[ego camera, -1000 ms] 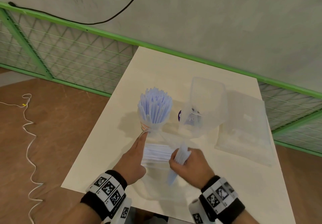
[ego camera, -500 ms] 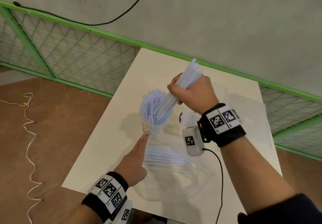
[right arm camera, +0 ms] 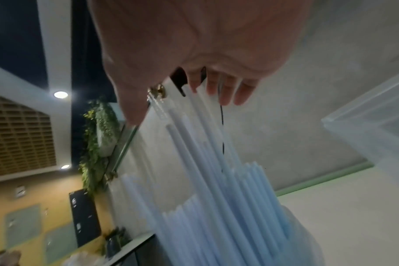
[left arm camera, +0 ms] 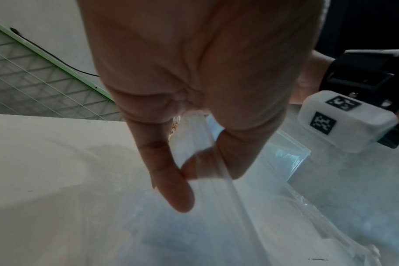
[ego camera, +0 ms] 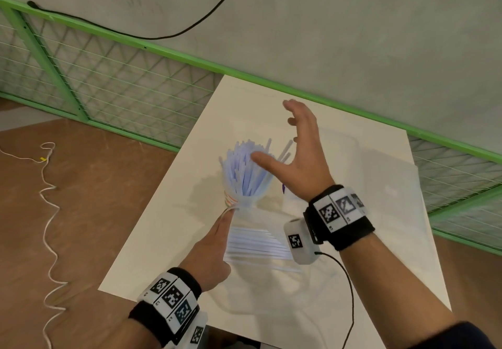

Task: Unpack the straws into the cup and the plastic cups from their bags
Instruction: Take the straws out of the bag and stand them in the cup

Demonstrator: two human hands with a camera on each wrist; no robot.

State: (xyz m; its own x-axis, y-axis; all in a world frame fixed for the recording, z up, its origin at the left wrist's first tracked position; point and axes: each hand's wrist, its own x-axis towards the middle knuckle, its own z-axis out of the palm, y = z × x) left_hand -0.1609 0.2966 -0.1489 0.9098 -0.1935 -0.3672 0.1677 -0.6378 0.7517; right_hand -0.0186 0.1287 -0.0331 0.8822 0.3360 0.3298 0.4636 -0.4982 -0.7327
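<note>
Right hand: my right hand (ego camera: 301, 163) hangs spread and empty just above the straw tops, fingers straight, holding nothing.
Left hand: my left hand (ego camera: 212, 250) pinches the rim of the clear straw bag (left arm camera: 219, 180) between thumb and fingers; I judge this holds the mouth open for the next reach.
Straws in cup: a full bunch of pale blue straws (ego camera: 244, 169) stands fanned in the cup (ego camera: 231, 201), mid-table.
Straws left: a flat layer of straws in the bag (ego camera: 255, 242) lies near me, between my wrists.
Plastic cups: the bagged plastic cups (ego camera: 380, 185) sit on the right of the table (ego camera: 168, 240), partly hidden by my arm, seemingly untouched.
Progress: by my reckoning about halfway through the straws.
</note>
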